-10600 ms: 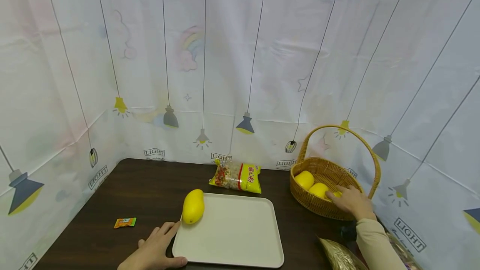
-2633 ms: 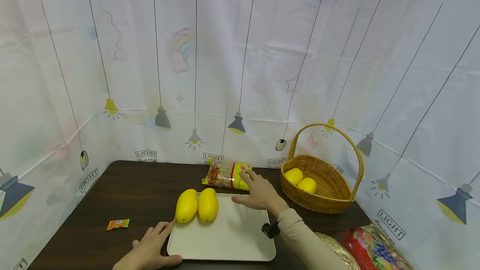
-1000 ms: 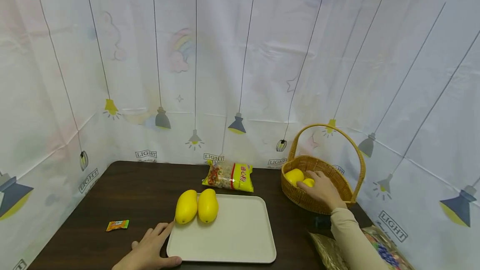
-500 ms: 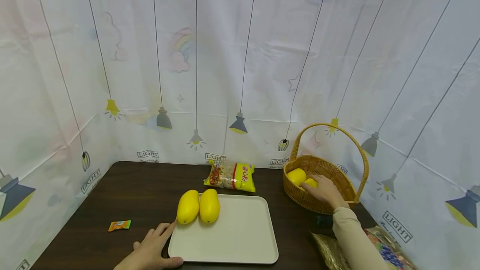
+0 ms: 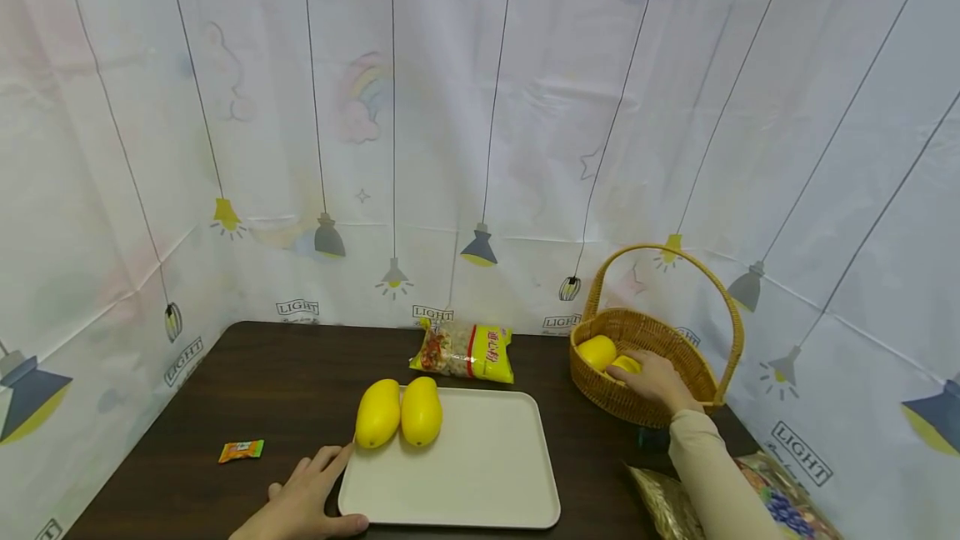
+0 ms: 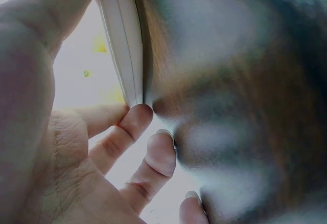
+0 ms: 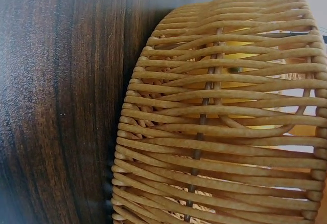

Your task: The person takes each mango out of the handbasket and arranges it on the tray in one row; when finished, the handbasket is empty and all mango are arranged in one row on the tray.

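On the cream tray [image 5: 487, 465], two yellow mangoes lie side by side at the back left: the left one [image 5: 377, 413] and the right one [image 5: 422, 412]. My left hand [image 5: 300, 494] touches the tray's front-left corner, thumb at the front edge and fingers along the left side. The left wrist view shows those fingertips [image 6: 139, 119] low beside the rim. My right hand [image 5: 656, 380] reaches into the wicker basket [image 5: 611, 402] and grips a mango [image 5: 628, 364], partly covered by the fingers. Another mango [image 5: 597, 352] sits beside it. In the right wrist view, the basket's woven wall [image 7: 230, 147] hides the hand.
A yellow food packet [image 5: 463, 352] lies behind the tray, and a small wrapped candy [image 5: 241, 451] to its left. The basket's tall handle [image 5: 738, 332] arches over the right arm. By the sleeve are a gold packet [image 5: 663, 500] and a fruit-printed bag [image 5: 787, 498].
Since the oldest frame, a second mango has come onto the tray. The right hand has returned from above the tray to the basket and closed over another mango. The left hand stays put.
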### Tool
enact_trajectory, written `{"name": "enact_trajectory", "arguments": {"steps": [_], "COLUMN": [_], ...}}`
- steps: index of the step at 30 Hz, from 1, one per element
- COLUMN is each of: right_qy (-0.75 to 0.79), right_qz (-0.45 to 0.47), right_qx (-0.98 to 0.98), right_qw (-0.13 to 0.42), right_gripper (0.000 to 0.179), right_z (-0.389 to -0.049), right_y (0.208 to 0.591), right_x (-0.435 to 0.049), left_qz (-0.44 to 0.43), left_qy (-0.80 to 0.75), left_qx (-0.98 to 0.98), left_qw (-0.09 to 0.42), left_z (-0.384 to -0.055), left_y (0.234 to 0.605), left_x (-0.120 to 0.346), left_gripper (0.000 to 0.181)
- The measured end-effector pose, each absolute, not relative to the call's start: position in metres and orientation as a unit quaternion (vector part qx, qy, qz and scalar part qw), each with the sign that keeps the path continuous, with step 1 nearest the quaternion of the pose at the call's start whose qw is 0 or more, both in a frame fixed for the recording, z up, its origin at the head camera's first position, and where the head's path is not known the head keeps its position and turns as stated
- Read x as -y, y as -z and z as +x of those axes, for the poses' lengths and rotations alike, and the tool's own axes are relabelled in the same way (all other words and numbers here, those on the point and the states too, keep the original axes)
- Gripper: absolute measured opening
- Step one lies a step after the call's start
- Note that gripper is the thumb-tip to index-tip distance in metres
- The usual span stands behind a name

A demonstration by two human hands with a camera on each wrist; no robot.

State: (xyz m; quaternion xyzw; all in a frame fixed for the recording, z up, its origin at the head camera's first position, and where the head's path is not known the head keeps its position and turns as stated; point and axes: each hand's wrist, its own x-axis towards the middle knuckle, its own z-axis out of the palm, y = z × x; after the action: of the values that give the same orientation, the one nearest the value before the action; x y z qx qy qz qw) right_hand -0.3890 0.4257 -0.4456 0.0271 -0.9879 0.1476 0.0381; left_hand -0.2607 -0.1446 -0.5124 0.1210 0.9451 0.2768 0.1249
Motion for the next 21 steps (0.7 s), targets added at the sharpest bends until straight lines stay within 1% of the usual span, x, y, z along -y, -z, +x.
{"name": "enact_trajectory", "arguments": {"steps": [6, 21], "right_qy": [-0.148, -0.156], "right_qz": [0.020, -0.001], "right_qx": [0.988, 0.988], "right_qw": [0.034, -0.013], "right_gripper": [0.072, 0.085], "right_z": [-0.3921, -0.3978], "right_y": [0.4441, 0.4469], "right_x": [-0.4276, -0.4278], "left_qz": [0.117, 0.110], "left_qy": [-0.274, -0.268], "left_qx": [-0.946, -0.948], "left_qw": [0.125, 0.131], "left_z": [-0.2608, -0.2605], "left_y": [0.5110, 0.5117], "left_x": [0.1433, 0.1432], "left_gripper": [0.108, 0.107]}}
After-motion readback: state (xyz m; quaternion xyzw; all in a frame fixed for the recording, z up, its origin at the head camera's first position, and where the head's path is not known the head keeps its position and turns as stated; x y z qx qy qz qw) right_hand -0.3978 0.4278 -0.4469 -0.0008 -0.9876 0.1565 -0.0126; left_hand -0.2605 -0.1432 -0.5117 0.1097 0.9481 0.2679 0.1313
